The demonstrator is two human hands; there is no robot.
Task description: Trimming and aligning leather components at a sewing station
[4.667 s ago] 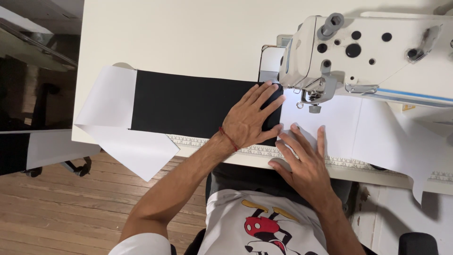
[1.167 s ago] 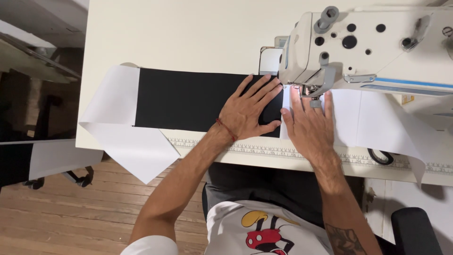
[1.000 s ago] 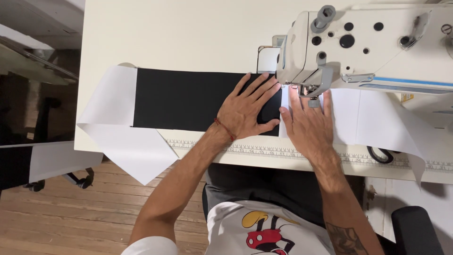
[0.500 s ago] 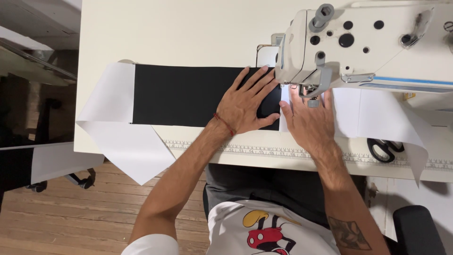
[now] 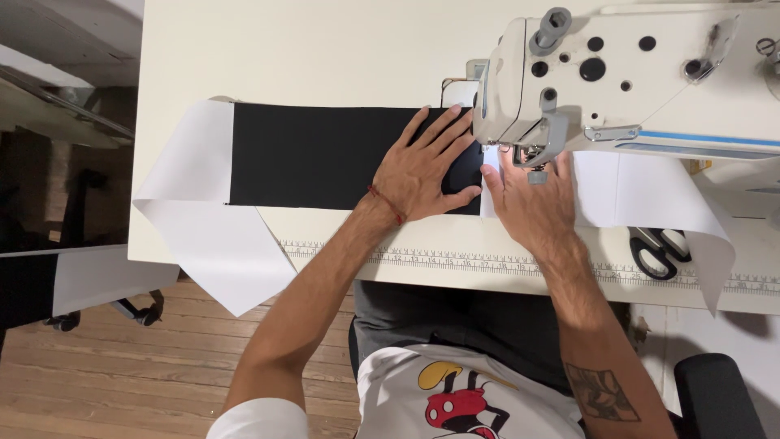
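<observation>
left hand (image 5: 424, 168): flat, palm down, fingers spread on the black fabric (image 5: 313, 156), centre of frame; nothing gripped, only pressing. Fingertips point up-right toward the machine head.
right hand (image 5: 532, 199): flat on the white fabric (image 5: 642, 191), just right of the left hand, fingers extended up under the machine head. Open palm, no grasp (fingertips partly hidden by the machine, so the exact contact there can't be told).
black fabric: wide strip lying flat on the table (image 5: 325, 49), running from left of centre to the needle area. Right end sits under the left hand's fingers, next to the presser foot (image 5: 532, 158).
white fabric: continues on both sides of the black strip. Left end folds over and hangs off the table's front edge at lower left; right part passes under the machine and drops off the edge at the right.
sewing machine (image 5: 634, 73): white industrial head, upper right of frame, blue stripe along its lower edge.
scissors (image 5: 656, 248): black handles, on the table at the right, near the front edge, well apart from both hands.
ruler strip (image 5: 455, 260): printed scale along the table's front edge, below the hands.
wristband (image 5: 386, 203): thin red cord on the left wrist.
floor (image 5: 122, 374): wooden boards, lower left.
</observation>
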